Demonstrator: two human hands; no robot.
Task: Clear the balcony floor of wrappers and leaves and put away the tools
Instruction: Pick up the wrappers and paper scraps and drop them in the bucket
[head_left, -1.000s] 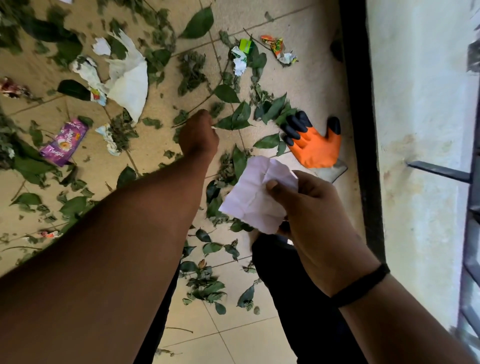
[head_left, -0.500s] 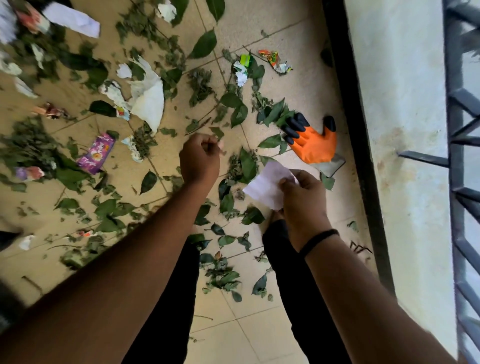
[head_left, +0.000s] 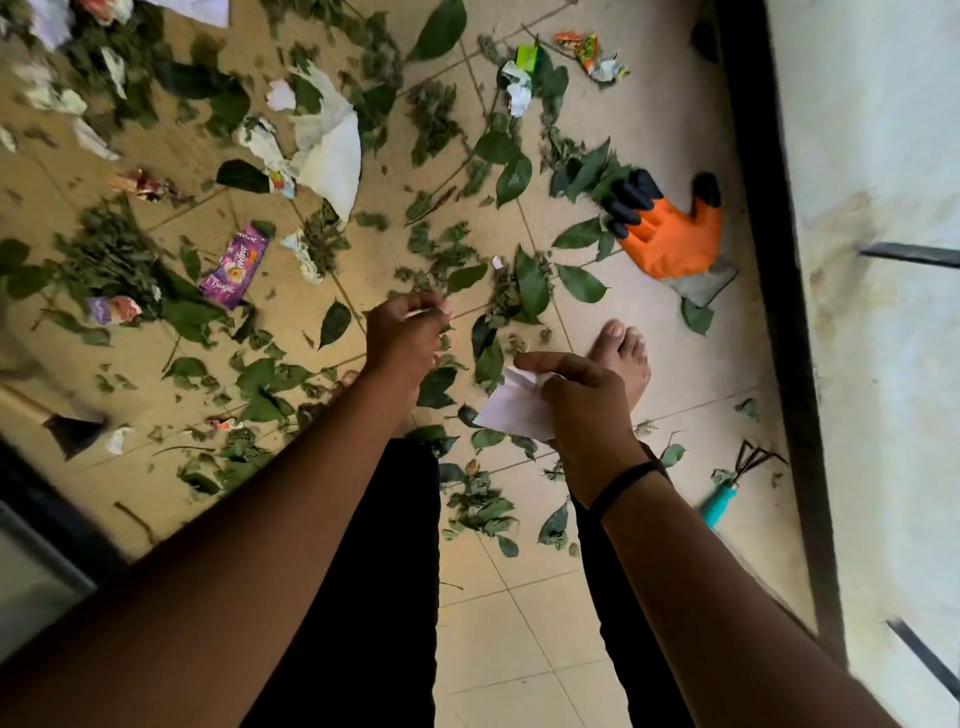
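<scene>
White paper in right hand grip.

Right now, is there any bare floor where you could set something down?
Yes. The tiles near the bottom, between the black trouser legs and the dark wall strip, are almost bare. A thinner strip runs between the orange glove and the hand rake. Upper left, around the purple wrapper, leaves and paper crowd it.
</scene>
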